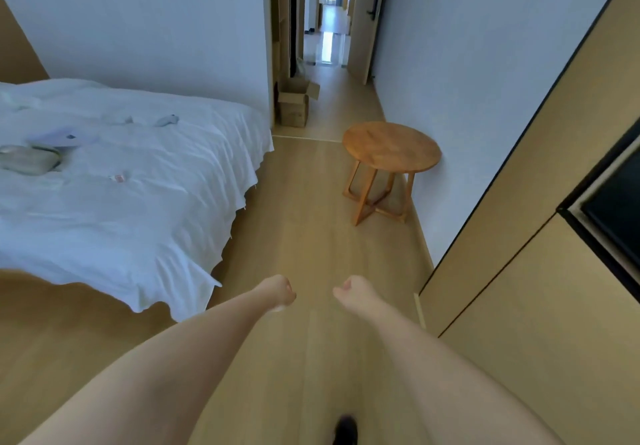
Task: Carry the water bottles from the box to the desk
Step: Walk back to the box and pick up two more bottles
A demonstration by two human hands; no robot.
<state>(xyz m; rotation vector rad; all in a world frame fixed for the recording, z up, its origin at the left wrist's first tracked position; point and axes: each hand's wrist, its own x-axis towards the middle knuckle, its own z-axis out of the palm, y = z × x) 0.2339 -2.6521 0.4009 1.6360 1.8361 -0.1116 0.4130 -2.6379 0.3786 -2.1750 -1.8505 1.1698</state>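
1. Left hand (277,294) and right hand (351,293) are both clenched, grasping nothing, held out above the floor (304,223).
2. Open cardboard box (295,100) stands on the floor by the doorway, beyond the round table (391,147).

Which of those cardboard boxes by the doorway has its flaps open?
The rear cardboard box, nearer the corridor, has raised flaps; the front cardboard box looks closed.
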